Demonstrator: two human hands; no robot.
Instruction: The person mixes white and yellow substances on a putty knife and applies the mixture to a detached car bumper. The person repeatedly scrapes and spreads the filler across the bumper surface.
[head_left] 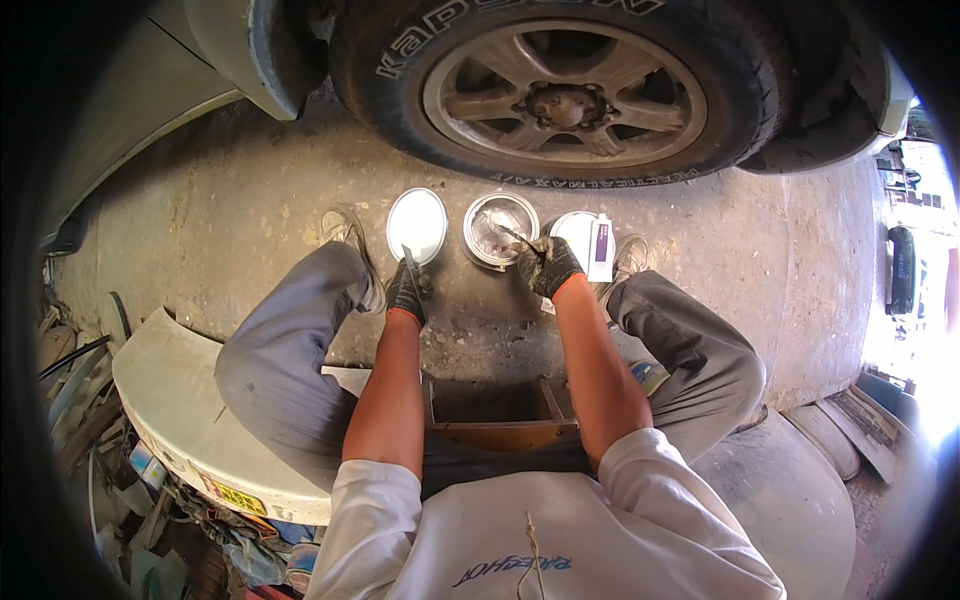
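My left hand [407, 292], in a dark glove with an orange cuff, is closed round a thin grey blade-like tool [408, 258]. The tool's tip lies over a round white lid [418, 222], tilted toward me on the floor. My right hand [548, 268], gloved the same way, is closed on a slim dark tool [514, 234] that reaches over the rim into an open round can [469, 246]. Greyish, shiny material [496, 222] shows inside the can. Both tools' handles are hidden in the gloves, so their exact kind cannot be told.
Right of the can are another round white lid or tub [570, 226] and a white-and-purple carton [601, 250]. A car wheel [565, 105] stands just beyond the cans. Pale body panels [215, 420] lie behind my legs, with scrap [85, 400] at the left.
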